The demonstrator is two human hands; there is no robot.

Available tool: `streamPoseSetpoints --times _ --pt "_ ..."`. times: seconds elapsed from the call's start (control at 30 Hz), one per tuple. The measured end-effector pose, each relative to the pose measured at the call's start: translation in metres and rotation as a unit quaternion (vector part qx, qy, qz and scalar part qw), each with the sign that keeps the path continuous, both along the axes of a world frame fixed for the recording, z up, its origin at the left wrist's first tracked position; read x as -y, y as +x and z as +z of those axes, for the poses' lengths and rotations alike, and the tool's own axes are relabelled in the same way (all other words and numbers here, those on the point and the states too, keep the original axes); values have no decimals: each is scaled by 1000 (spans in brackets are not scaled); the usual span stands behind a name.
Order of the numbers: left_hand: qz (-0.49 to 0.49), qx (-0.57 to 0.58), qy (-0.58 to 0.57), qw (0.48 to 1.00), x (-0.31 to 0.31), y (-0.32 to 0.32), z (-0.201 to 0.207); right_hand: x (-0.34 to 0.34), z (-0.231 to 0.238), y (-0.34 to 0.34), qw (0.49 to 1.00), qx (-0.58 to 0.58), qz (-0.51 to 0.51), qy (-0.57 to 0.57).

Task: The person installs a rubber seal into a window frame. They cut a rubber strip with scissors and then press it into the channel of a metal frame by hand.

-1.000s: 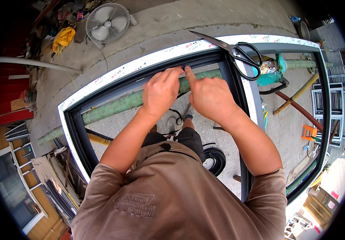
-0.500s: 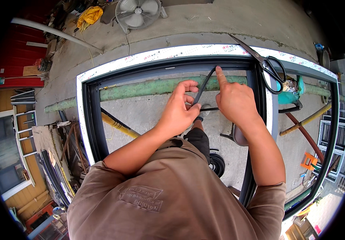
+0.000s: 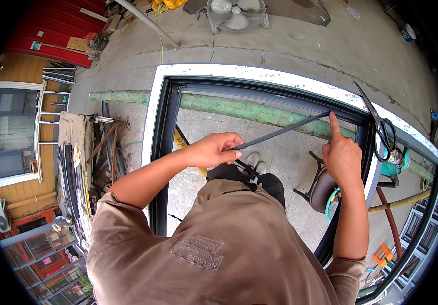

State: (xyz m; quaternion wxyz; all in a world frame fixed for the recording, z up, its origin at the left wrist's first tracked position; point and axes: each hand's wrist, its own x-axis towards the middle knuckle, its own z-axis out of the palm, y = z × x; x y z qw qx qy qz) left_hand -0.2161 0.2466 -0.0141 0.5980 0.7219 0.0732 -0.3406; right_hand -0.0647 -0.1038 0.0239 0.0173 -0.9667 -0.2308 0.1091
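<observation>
A thin dark rubber sealing strip (image 3: 279,132) runs slantwise across the opening of a dark window frame (image 3: 159,122), whose outer face carries white printed film. My left hand (image 3: 215,150), closed, pinches the strip's lower left end between thumb and fingers. At the strip's upper end, my right hand (image 3: 342,156) presses its stretched index finger against the inner groove of the far frame bar; the other fingers are curled in. Black-handled scissors (image 3: 381,127) lie across the frame's film-covered bar, right of my right hand, with the blades pointing away.
Green pipe (image 3: 219,107) supports the frame from below. A brown-seated chair (image 3: 323,189) stands under the opening, near my shoes. Far off is a floor fan (image 3: 236,14). Boards and profiles (image 3: 76,168) lean at the left; a teal machine (image 3: 395,163) sits at the right.
My left hand has drawn away to the left of my right hand, and the strip between them is straighter and longer. The view has shifted; my right index finger remains at the groove.
</observation>
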Motion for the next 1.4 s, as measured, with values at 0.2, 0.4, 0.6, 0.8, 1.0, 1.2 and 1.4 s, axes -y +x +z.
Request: streamPoseSetpoints --times 0.2,0.4,0.6,0.8,1.0,1.2,1.4 --pt "124 64 60 988 -36 28 28 -3 0 -2 1000 3 -12 2" --pt "177 196 224 938 -26 60 9 -4 -3 3 998 49 11 49" --pt "180 320 313 876 -4 72 5 -9 -1 1 992 72 26 100" --pt "174 440 315 823 -2 70 6 -14 -4 -3 988 101 71 94" --pt "197 451 285 823 -10 70 15 -14 -6 -3 987 98 77 97" --pt "193 468 294 810 -16 69 18 -14 -5 -4 989 81 76 95" --pt "155 470 317 809 -16 68 10 -16 -9 -8 988 96 84 85"
